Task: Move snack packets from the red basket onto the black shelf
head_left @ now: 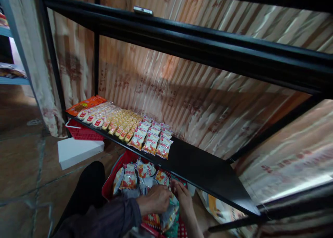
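Both my hands are over a red basket (pixel 108 186) filled with snack packets (pixel 128 177) printed in white, red and orange. My left hand (pixel 157 198), in a dark sleeve, has its fingers curled shut above the packets. Just right of it, my right hand (pixel 183 198) is closed in a pinch near the basket's right side. What the fingers of either hand grip is hidden. A packet (pixel 170 217) and green plastic (pixel 175 212) show right below the hands. On the black shelf (pixel 197 161), similar packets (pixel 151 142) stand in rows.
Left of those rows are yellow packs (pixel 122 127), white packs (pixel 90 118) and an orange pack (pixel 87 104). Another red basket (pixel 85 132) and a white box (pixel 80 153) sit on the floor. An upper black shelf (pixel 182 40) holds a phone-like object (pixel 143 11). My knee (pixel 92 177) is beside the basket.
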Tool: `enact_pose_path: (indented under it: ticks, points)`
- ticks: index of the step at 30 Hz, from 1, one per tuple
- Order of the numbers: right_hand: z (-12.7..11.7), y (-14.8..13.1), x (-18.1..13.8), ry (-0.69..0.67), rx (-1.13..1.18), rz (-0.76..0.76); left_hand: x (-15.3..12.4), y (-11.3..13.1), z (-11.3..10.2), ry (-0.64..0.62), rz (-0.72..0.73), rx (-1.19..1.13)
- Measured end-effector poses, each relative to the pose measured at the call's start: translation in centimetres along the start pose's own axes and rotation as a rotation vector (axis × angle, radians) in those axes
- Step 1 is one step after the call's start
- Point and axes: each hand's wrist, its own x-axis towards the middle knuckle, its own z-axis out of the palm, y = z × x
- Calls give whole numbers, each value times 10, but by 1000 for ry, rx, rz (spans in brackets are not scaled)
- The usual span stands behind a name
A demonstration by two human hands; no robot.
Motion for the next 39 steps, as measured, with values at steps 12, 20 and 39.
enact_pose_path:
  ticks: [12, 20, 39]
  points:
    - [3, -19, 86, -39, 130, 190, 85, -21, 19, -54, -114, -273]
    - [22, -46, 123, -177, -43, 27, 101, -18, -33, 66, -152, -256]
    - [-14, 126, 5, -414, -1038, -63, -83, -61, 58, -361, -21, 107]
